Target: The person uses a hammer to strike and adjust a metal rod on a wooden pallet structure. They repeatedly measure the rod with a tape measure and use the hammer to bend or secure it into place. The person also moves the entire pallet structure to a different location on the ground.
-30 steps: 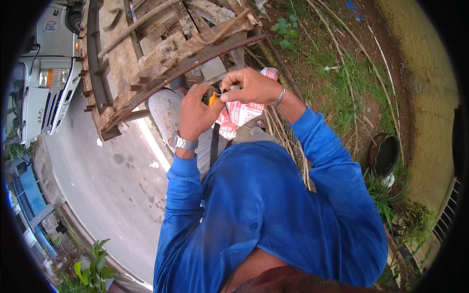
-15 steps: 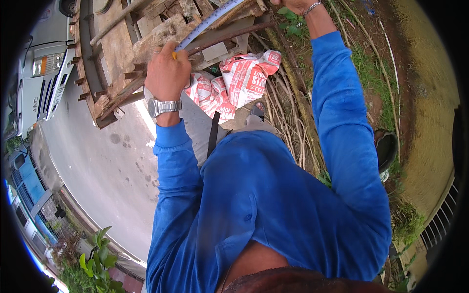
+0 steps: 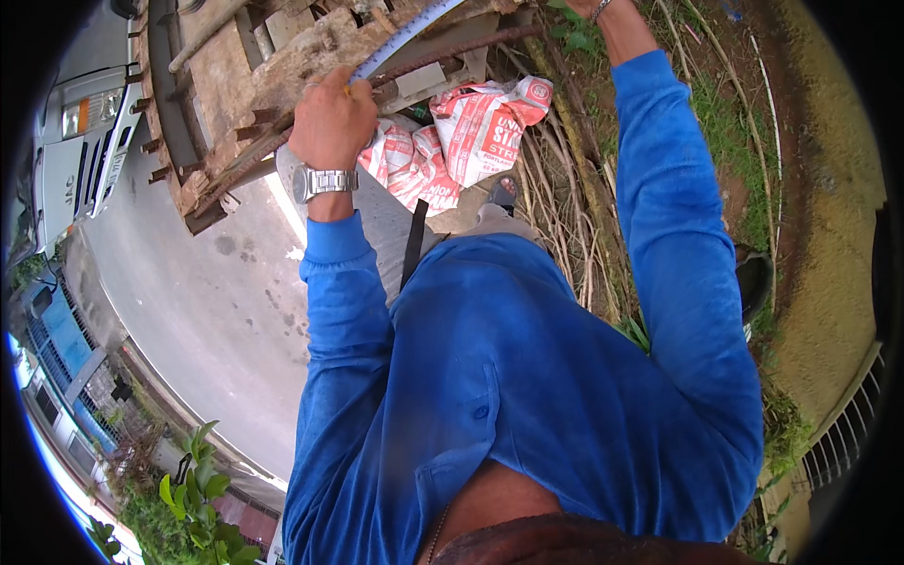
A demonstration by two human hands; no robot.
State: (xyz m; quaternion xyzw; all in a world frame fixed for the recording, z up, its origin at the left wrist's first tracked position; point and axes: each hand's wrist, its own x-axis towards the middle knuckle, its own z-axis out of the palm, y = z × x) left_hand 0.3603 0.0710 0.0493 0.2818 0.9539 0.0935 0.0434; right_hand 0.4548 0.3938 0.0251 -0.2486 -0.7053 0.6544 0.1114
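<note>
My left hand (image 3: pixel 331 118), with a silver watch at its wrist, is closed on the near end of a tape measure blade (image 3: pixel 405 45). The blade is pale with dark markings and runs up to the right, out of the top edge. A small yellow bit shows by my fingers. Beneath the hand and blade lies a rough wooden frame (image 3: pixel 311 52) with rusty metal bars. My right hand (image 3: pixel 593 8) is cut off at the top edge; the wrist with a chain bracelet shows, but its fingers do not.
Crumpled red and white bags (image 3: pixel 480 132) lie below the frame, beside my foot (image 3: pixel 504 193). Thin sticks (image 3: pixel 570 226) and grass (image 3: pixel 720 141) run along the right, by a yellowish wall (image 3: pixel 833 254). A white truck (image 3: pixel 89 141) stands left on the concrete road (image 3: pixel 188 273).
The view has shifted slightly, so the frame and bags sit a little higher. My right hand has slid further out past the top edge. My left hand keeps its grip on the blade.
</note>
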